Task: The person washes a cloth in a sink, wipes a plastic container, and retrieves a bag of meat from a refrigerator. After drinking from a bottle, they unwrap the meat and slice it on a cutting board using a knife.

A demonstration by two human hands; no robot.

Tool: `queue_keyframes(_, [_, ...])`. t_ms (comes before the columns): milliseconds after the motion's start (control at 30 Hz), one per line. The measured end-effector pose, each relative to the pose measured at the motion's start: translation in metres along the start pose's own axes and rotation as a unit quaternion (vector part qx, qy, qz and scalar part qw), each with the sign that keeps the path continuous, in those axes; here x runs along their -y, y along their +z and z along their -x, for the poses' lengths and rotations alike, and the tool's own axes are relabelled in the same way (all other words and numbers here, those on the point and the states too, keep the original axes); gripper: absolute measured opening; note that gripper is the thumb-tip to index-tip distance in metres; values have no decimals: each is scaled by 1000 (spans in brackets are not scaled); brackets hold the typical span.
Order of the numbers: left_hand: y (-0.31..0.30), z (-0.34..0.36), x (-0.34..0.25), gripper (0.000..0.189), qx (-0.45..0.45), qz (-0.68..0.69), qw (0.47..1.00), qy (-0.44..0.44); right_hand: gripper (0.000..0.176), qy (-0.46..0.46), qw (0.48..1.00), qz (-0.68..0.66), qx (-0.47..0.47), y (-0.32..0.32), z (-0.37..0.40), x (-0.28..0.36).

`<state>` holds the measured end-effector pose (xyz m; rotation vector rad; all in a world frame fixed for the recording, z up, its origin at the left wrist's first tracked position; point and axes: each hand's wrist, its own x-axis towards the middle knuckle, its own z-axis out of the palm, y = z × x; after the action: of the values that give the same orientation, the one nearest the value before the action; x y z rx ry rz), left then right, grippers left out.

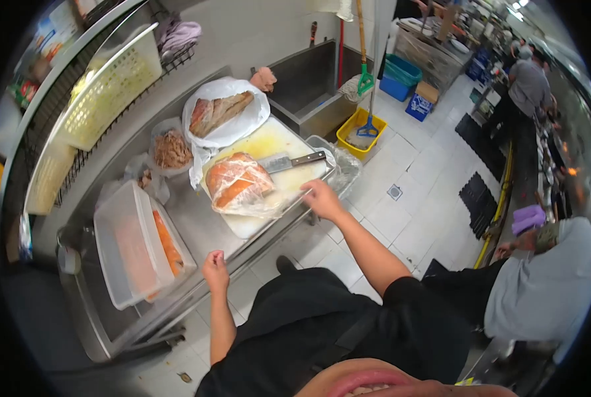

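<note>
The tiled floor (375, 192) is being bordered on one side by a metal worktop (206, 213), on which most of the food is being carried; at its far end a deep sink (294, 89) is being set against the wall. A co-worker in a grey top (540, 284) is being seen at the right; above the worktop, a pale perforated basket (116, 91) is being supported by a wire rack.

At the left end of the worktop a translucent tub (113, 248) is being placed, and orange pieces (168, 245) are being shown inside it; nearer the sink, a white cutting board (294, 137) is being stained yellow in patches. Beside the board and partly over its far corner, a brownish piece of meat or fish (219, 116) is being held in an open white bag (262, 109). On the board an orange chunk (239, 182) is being covered in clear plastic; just beside it a knife (289, 161) is being laid flat, its handle being pointed towards the board's right edge.

The right hand (320, 200) is being held at the board's near corner, fingers bent; whether the corner is being gripped cannot be told; the left hand (216, 270) is being held by the worktop's front edge, fingers curled, its exact closure being blurred.
</note>
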<state>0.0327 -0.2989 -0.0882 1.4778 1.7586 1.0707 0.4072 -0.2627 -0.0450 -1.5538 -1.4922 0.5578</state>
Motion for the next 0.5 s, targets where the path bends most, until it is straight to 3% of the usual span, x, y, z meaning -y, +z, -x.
queue_keyframes(133, [-21, 39, -4, 19, 31, -91, 995, 16, 12, 248, 965, -84, 27, -36, 60, -97])
queue_keyframes(167, [-26, 45, -10, 21, 45, -108, 991, 65, 29, 230, 963, 122, 73, -33, 98, -171])
queue_keyframes(200, [-29, 52, -15, 23, 60, -120, 984, 114, 45, 153, 920, 304, 194, -36, 151, -227])
queue_keyframes(267, [-39, 53, -22, 27, 47, -113, 985, 123, 56, 417, 822, 284, 264, -28, 292, -316])
queue_keyframes(300, [-47, 50, -29, 30, 67, -142, 985, 70, 56, 393, 729, 315, 463, 2, 391, -424])
queue_keyframes(333, [-56, 45, -30, 32, 86, -171, 981, 19, 47, 478, 688, 266, 477, -2, 444, -400])
queue_keyframes(367, [-61, 39, -20, 36, 84, -154, 984, 41, 41, 558, 639, 211, 486, -9, 488, -360])
queue_keyframes(500, [-77, 20, -11, 28, 173, -87, 978, 80, 45, 676, 622, -54, 391, 9, 664, -282])
